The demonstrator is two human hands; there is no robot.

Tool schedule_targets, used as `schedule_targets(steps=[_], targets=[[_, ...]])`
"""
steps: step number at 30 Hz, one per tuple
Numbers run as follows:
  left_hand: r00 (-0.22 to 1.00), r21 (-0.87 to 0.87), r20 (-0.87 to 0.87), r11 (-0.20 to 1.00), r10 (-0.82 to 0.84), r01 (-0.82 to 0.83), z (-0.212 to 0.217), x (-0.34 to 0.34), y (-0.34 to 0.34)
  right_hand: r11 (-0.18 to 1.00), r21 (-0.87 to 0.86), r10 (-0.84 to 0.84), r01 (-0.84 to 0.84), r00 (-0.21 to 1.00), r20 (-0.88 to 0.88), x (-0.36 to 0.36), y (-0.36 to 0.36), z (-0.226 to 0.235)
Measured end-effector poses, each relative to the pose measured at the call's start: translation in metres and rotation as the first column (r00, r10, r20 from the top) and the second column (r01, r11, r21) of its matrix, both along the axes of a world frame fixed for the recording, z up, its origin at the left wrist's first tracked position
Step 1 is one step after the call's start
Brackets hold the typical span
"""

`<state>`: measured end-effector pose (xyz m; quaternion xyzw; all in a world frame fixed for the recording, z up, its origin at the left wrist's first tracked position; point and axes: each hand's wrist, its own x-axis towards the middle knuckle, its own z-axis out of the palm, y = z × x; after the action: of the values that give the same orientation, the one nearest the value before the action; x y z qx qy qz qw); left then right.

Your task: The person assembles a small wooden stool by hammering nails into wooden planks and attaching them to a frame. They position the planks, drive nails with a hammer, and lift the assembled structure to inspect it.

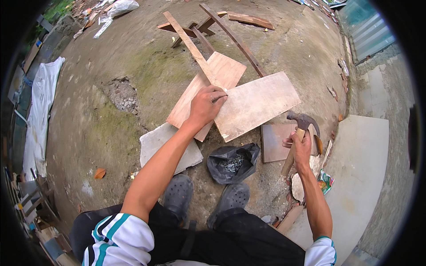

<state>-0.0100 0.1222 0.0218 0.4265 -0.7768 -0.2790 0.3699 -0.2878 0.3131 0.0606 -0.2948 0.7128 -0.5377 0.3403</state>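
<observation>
My left hand (206, 105) is closed at the left corner of a pale wooden board (262, 104), thumb and fingers pinched together. Whatever sits in the pinch is too small to make out. A long wooden strip (188, 42) runs away from under this hand, over a second, browner board (226, 68). In my right hand (301, 150) is a claw hammer (303, 122), gripped by its wooden handle, head up and away from the boards. Between my shoes and the boards stands a black plastic bag (217, 167), its mouth spread, with many nails (234, 163) inside.
Dark wooden bars (235, 40) lie crossed beyond the boards. A stone slab (166, 148) is under my left forearm, and a square tile (275, 142) lies beside the hammer. At right, a large pale sheet (355, 177) rests near the wall; white plastic sheeting (42, 111) lies far left.
</observation>
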Motion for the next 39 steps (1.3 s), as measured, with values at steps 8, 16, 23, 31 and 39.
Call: schedule_targets(steps=[8, 16, 23, 31, 39], targets=[[1.000, 0.029, -0.003, 0.999, -0.022, 0.022, 0.004, -0.004, -0.001, 0.877, 0.210, 0.480, -0.432, 0.760, -0.439, 0.073, -0.082, 0.060], [1.000, -0.070, -0.018, 0.998, -0.001, -0.001, 0.001, 0.000, -0.001, 0.870, 0.236, 0.492, -0.433, 0.729, -0.475, 0.122, -0.115, 0.080], [1.000, -0.062, 0.001, 0.998, -0.005, 0.005, 0.000, 0.001, -0.002, 0.846, 0.337, 0.532, -0.412, 0.678, -0.507, 0.118, -0.114, 0.063], [0.997, -0.086, -0.046, 0.995, -0.061, 0.057, -0.005, 0.002, -0.005, 0.816, 0.375, 0.578, -0.440, 0.619, -0.532, 0.114, -0.112, 0.056], [0.995, -0.065, -0.076, 0.996, -0.072, 0.067, -0.004, 0.002, -0.004, 0.842, 0.322, 0.540, -0.433, 0.665, -0.516, 0.108, -0.114, 0.053]])
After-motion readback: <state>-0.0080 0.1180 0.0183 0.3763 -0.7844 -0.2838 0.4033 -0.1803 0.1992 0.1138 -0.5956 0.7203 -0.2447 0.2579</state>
